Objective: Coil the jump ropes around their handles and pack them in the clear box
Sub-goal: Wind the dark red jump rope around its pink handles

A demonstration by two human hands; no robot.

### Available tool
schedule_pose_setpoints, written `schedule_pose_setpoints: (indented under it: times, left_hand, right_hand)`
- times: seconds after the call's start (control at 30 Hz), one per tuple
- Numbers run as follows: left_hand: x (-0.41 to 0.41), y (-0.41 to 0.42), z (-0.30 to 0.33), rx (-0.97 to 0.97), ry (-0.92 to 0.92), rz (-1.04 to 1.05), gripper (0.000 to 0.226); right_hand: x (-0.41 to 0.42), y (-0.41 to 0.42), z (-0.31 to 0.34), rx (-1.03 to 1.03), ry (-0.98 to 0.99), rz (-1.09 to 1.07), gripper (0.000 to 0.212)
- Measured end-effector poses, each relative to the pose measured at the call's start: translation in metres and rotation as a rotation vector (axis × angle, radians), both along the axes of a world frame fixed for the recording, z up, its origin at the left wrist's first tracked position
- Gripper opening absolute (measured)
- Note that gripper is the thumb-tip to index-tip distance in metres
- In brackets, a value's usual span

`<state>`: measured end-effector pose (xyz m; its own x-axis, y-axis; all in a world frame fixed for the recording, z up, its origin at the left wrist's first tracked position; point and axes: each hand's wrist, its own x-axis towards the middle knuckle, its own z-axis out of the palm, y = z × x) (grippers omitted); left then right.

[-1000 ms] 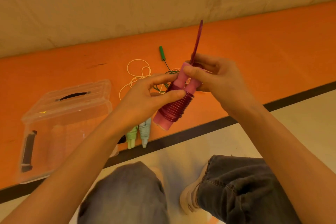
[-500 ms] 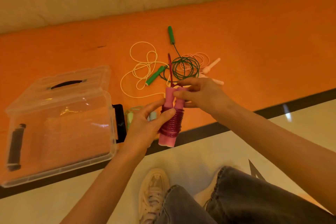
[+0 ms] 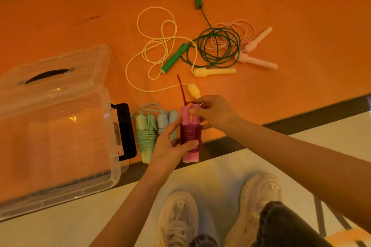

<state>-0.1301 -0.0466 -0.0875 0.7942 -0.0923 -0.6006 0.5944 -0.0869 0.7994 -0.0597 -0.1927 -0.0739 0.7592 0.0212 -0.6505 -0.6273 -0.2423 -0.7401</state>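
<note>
Orange matting (image 3: 301,16) with a smooth, slightly scuffed face covers the floor up to a dark border strip, and pale flooring lies nearer the person. At the mat's left edge sits the clear rigid plastic box (image 3: 60,136), its lid tipped back and a black latch facing right; nothing shows inside it. Just right of it lie two finished bundles, a mint-green rope coiled on its handles (image 3: 146,136) and a pale blue one (image 3: 167,119), partly hidden. The left hand (image 3: 170,146) grips the pink foam-handled rope bundle (image 3: 190,134), wound tight in ridged, glossy maroon cord, while the right hand (image 3: 214,112) pinches the handle tops where a loose tail sticks up. If that springy tail is not tucked, the coil will likely unwind. Further back, the cream, green and pale pink ropes (image 3: 218,46) lie overlapping, so lifting one may drag another.
</note>
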Motion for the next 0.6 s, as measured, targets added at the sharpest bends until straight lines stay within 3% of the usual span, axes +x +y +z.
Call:
schedule_pose_setpoints:
  times: [0.43,0.6]
  left_hand:
    - [0.009,0.0,-0.058,0.183,-0.159,-0.082,0.07]
    - [0.009,0.002,-0.066,0.356,-0.257,-0.143,0.07]
  right_hand:
    - [0.015,0.019,-0.066,-0.093,-0.04,0.022,0.029]
    - [0.018,0.023,-0.074,-0.086,-0.05,0.022,0.029]
